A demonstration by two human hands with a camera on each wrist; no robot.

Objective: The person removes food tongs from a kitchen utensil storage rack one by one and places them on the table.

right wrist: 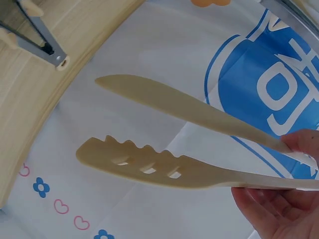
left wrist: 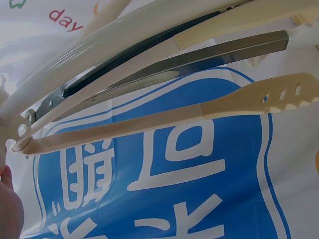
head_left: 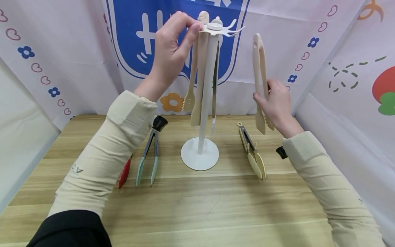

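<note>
My left hand is raised at the top of a white utensil stand, its thumb and fingertips pinching the rim among the hooks. From that side hang beige tongs, with a slotted, serrated end in the left wrist view. A metal utensil hangs on the right side of the pole. To the right of the stand my right hand grips another pair of beige tongs upright, arms spread at the lower ends. One end is slotted and toothed, the other plain.
Mint-tipped metal tongs and a red-tipped utensil lie left of the stand on the wooden table. Right of it lie metal tongs with cream tips. A printed cloth hangs behind the table.
</note>
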